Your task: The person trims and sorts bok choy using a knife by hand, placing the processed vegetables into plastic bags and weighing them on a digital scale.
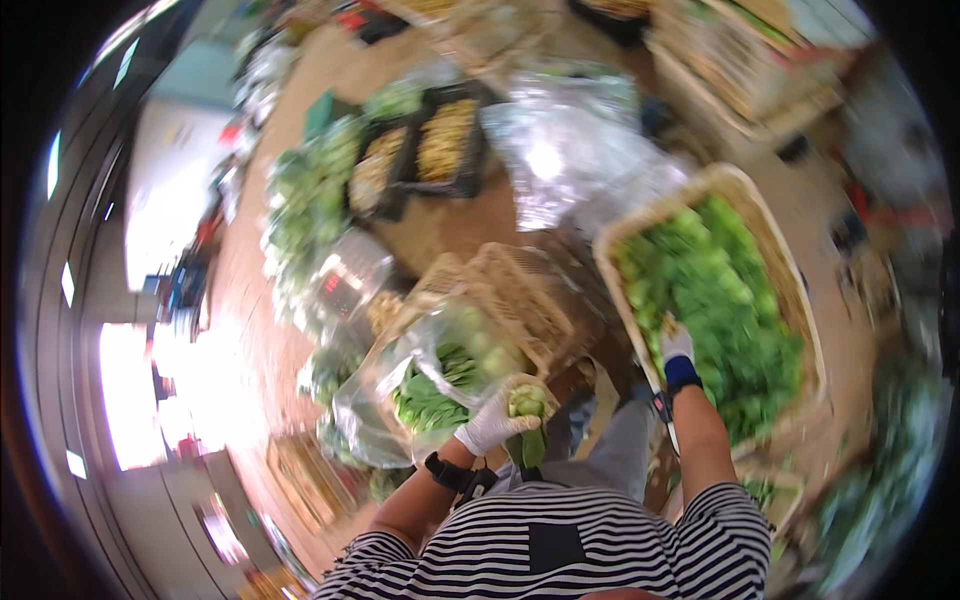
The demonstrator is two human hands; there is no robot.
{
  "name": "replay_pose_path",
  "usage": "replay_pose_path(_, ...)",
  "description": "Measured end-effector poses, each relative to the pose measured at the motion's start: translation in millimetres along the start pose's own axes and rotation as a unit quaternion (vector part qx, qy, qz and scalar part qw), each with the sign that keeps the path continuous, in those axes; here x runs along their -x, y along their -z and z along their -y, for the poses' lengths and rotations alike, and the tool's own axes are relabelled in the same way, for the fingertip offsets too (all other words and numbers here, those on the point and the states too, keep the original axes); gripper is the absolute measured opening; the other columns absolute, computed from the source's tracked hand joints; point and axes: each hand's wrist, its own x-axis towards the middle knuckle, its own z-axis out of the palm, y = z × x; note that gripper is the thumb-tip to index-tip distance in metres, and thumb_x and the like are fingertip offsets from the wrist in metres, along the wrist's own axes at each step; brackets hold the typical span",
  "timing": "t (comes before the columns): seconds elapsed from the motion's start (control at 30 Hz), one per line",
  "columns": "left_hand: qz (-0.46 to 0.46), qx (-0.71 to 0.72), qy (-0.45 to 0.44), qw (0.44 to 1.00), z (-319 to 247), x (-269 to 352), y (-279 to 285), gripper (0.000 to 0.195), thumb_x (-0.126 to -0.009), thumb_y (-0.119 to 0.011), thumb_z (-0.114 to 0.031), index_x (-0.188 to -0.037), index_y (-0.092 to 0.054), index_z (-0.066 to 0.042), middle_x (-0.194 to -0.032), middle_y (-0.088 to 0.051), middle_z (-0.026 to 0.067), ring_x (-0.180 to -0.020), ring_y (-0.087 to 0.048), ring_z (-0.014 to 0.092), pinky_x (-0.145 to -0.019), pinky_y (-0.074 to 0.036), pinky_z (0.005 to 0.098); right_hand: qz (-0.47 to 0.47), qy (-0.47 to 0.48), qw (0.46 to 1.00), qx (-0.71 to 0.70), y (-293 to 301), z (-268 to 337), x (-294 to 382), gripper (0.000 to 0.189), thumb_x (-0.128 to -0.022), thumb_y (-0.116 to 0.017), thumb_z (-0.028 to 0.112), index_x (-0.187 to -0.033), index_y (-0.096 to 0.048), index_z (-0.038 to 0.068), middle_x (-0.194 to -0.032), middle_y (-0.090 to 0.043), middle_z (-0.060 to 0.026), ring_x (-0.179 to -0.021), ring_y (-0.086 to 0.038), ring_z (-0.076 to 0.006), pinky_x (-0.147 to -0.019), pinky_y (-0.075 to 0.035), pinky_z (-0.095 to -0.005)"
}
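My left hand (487, 427), in a white glove, grips a leafy green vegetable (527, 405), probably bok choy, its pale base up and a dark leaf hanging below. Just beyond that hand stands an open clear plastic bag (367, 412), with more leafy greens (442, 382) inside. My right hand (677, 343), also gloved, reaches over a large beige plastic crate (806, 322) filled with green vegetables (720, 300). Its fingers are at the vegetables, but blur hides whether they hold anything.
A lit scale display (335, 285) stands beyond the bag, near several bagged greens (315, 187). Black crates (448, 142) hold yellowish produce. An empty-looking beige basket (521, 300) and a heap of clear plastic (577, 150) lie ahead. More crates (750, 67) stand at the far right.
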Motion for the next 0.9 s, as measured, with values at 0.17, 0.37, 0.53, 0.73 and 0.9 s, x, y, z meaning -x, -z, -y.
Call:
replay_pose_path(0.17,-0.106,-0.073,0.056,0.990,33,39,20,0.064,-0.078,-0.074,-0.019,-0.130,-0.039,-0.003,-0.116,-0.055,0.0091,-0.109,-0.053,0.018,-0.095,-0.042,0.0307,0.039,-0.069,0.969,0.235,-30,-1,-35,0.029,-0.085,-0.063,0.019,-0.106,-0.051,0.004,-0.103,-0.062,-0.0217,-0.094,-0.062,-0.0360,-0.077,-0.052,-0.0447)
replay_pose_path(0.37,-0.093,-0.289,-0.095,0.948,-3,47,19,0.058,-0.075,-0.072,-0.014,-0.127,-0.047,-0.007,-0.115,-0.056,0.0087,-0.111,-0.052,0.019,-0.097,-0.039,0.0305,-0.011,-0.047,0.998,-0.038,-15,-66,-46,0.033,-0.096,-0.050,0.033,-0.106,-0.056,0.002,-0.080,-0.057,-0.0135,-0.068,-0.054,-0.0261,-0.063,-0.045,-0.0395)
replay_pose_path(0.53,-0.078,-0.031,-0.102,0.991,-16,29,18,0.048,-0.080,-0.069,-0.013,-0.122,-0.045,-0.006,-0.106,-0.056,0.0054,-0.101,-0.053,0.013,-0.091,-0.042,0.0269,-0.010,-0.106,0.948,-0.301,41,-42,34,0.040,-0.097,-0.046,0.039,-0.124,-0.047,0.010,-0.075,-0.048,0.0004,-0.043,-0.033,-0.0093,-0.040,-0.028,-0.0259)
replay_pose_path(0.73,0.022,-0.003,-0.173,0.985,-61,-8,11,0.051,-0.078,-0.074,-0.014,-0.122,-0.049,-0.004,-0.113,-0.053,0.0020,-0.106,-0.048,0.011,-0.096,-0.038,0.0264,-0.077,-0.095,0.816,-0.564,119,58,211,0.023,-0.095,-0.055,0.027,-0.115,-0.051,0.016,-0.070,-0.049,0.0015,-0.051,-0.040,-0.0091,-0.045,-0.035,-0.0235)
replay_pose_path(0.9,0.126,-0.071,-0.188,0.971,-66,-27,-24,0.055,-0.078,-0.075,-0.018,-0.124,-0.048,-0.004,-0.108,-0.056,0.0022,-0.101,-0.050,0.010,-0.093,-0.041,0.0269,-0.125,-0.005,0.790,-0.600,151,62,308,0.043,-0.095,-0.053,0.037,-0.126,-0.050,0.007,-0.069,-0.049,0.0026,-0.058,-0.042,-0.0087,-0.052,-0.037,-0.0241)
